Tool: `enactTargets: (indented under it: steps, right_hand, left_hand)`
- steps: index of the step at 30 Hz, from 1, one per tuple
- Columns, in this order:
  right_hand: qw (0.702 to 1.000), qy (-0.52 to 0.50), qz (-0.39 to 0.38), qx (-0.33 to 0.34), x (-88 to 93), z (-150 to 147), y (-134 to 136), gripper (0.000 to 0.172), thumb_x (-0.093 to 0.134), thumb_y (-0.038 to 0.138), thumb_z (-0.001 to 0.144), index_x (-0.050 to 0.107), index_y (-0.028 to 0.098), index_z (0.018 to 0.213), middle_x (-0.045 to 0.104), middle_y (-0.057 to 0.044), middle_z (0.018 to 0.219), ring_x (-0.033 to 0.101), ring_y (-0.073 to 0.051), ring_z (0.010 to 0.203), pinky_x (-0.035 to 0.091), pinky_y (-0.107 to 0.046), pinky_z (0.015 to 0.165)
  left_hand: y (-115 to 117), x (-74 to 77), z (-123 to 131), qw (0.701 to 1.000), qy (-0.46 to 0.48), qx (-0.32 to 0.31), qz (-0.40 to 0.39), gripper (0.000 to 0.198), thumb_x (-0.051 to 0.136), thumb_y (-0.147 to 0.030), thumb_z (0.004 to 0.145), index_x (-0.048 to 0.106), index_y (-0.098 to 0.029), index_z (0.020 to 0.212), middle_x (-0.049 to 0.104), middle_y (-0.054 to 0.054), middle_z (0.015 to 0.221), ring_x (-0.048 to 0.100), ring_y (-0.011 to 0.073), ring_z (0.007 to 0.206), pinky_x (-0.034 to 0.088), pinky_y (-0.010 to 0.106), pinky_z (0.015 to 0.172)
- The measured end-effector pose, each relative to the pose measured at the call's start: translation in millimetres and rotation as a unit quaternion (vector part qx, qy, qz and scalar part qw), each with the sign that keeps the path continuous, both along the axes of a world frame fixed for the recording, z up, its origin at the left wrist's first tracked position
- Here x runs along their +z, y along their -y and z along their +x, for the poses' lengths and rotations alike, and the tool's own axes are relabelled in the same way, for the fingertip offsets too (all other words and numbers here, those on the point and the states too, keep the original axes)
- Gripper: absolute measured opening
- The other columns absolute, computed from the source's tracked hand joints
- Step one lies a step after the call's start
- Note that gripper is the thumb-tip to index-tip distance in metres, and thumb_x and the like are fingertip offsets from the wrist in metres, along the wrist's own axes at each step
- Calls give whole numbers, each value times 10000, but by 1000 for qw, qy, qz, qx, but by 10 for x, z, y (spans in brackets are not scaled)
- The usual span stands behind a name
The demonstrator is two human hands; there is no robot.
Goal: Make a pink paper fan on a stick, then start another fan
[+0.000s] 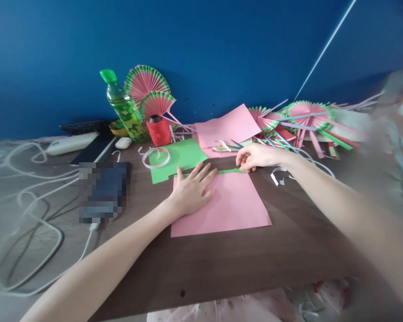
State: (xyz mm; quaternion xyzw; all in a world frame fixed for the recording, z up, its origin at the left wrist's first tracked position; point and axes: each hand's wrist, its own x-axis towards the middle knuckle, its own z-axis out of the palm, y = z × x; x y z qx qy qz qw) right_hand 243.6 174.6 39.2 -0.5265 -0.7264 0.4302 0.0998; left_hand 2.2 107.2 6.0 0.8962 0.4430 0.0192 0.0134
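Observation:
A pink sheet of paper (235, 205) lies flat on the desk, with a narrow green paper strip (226, 171) along its far edge. My left hand (193, 190) rests palm down on the sheet, fingers spread, fingertips reaching across the strip. At the strip's right end, my right hand (250, 157) has its fingers bent and pinched at the green edge; the exact grip is partly hidden. Just left of the strip lies a green sheet of paper (179, 156) with a roll of double-sided tape (156, 158) on it. Dark pointed tips show behind my right hand.
Folded pink-and-green paper fans (147, 82) lean on the blue wall beside a green bottle (122, 105) and a red spool (159, 129). More pink paper (226, 127) and several fans (309, 115) lie behind. A blurred-out phone (104, 192) and white cables (58, 232) occupy the left.

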Motion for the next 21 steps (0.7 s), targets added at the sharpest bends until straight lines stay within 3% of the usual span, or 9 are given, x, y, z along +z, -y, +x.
enactTargets:
  steps: [12, 21]
  right_hand:
    - [998, 40, 30, 46, 84, 0, 36, 116, 634, 245, 619, 642, 186, 719, 620, -15, 572, 585, -153, 578, 437, -267, 525]
    - [993, 58, 83, 65, 69, 7, 30, 119, 615, 244, 641, 670, 204, 738, 672, -20, 738, 611, -180, 697, 452, -292, 643]
  left_hand:
    - [1, 3, -7, 1000, -3, -2, 0, 521, 252, -372, 889, 188, -295, 1401, 185, 34, 1491, 148, 273, 1364, 84, 699, 988]
    - [-3, 25, -11, 1000, -5, -1, -17, 503, 273, -368, 886, 225, -334, 1386, 174, 22, 1495, 137, 281, 1365, 74, 693, 990]
